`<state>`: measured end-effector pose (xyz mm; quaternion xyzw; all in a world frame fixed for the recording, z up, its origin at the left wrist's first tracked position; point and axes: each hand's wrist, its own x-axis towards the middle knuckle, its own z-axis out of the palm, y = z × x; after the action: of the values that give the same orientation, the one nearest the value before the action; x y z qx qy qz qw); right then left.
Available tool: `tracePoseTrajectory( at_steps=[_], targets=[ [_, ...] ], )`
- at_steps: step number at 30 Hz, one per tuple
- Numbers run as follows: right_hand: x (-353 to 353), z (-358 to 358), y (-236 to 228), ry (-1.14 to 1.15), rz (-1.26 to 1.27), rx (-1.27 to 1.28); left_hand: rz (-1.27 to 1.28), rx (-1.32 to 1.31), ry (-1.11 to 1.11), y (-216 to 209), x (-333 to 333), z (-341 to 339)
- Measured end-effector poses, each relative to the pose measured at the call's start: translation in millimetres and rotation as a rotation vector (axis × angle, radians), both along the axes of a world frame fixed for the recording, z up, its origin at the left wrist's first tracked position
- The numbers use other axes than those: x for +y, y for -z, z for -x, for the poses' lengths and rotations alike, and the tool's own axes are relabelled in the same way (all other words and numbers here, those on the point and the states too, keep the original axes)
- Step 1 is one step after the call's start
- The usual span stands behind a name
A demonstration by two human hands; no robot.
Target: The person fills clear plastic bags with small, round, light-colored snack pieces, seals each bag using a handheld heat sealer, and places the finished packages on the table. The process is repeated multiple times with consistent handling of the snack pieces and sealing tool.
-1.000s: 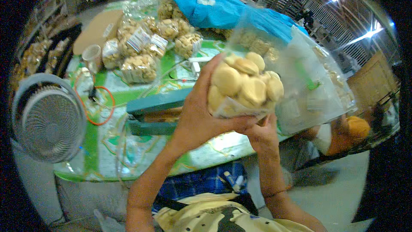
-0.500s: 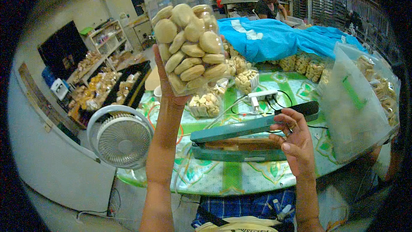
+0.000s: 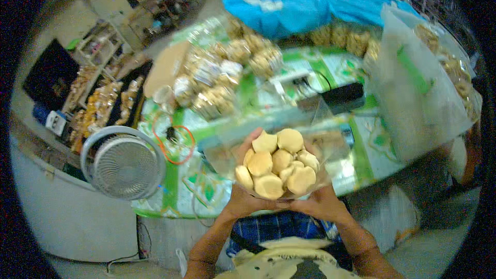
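Note:
A clear plastic bag of round, pale cookies [image 3: 272,168] lies tilted in front of me, its filled end toward my body. My left hand [image 3: 244,200] cups it from the left and below, one finger showing along its side. My right hand [image 3: 323,202] grips the lower right side, and the two hands meet under the bag. The bag's clear empty end stretches away over the green bar sealer [image 3: 243,124], whose black handle end [image 3: 343,97] sticks out at right. Motion blur hides where the plastic lies against the sealer.
Several filled bags [image 3: 214,80] crowd the table's far left, beside a brown cardboard piece [image 3: 166,67]. A blue cloth [image 3: 305,10] covers more bags at the back. A large translucent bag [image 3: 408,98] stands at right, a white fan [image 3: 126,165] at left. A white power strip [image 3: 292,80] lies behind the sealer.
The bag has come down from raised upright in my left hand to low over the table. My right hand has left the sealer's handle area and now holds the bag too. The view has tilted downward.

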<state>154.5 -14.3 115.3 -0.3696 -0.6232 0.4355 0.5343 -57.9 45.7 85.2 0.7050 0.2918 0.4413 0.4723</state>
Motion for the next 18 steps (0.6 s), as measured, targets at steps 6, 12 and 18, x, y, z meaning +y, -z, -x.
tracePoseTrajectory(
  at_steps=[6,12,18],
  targets=[
    [-11,-17,82,-0.061,0.172,-0.149,0.268,0.17,-0.043,63,-62,-25],
    [-11,-10,97,-0.091,0.22,-0.035,-0.108,-0.012,-0.23,73,-58,-37],
    [-6,2,76,0.136,0.372,0.137,0.39,-0.377,-0.281,58,-44,-48]
  ],
)
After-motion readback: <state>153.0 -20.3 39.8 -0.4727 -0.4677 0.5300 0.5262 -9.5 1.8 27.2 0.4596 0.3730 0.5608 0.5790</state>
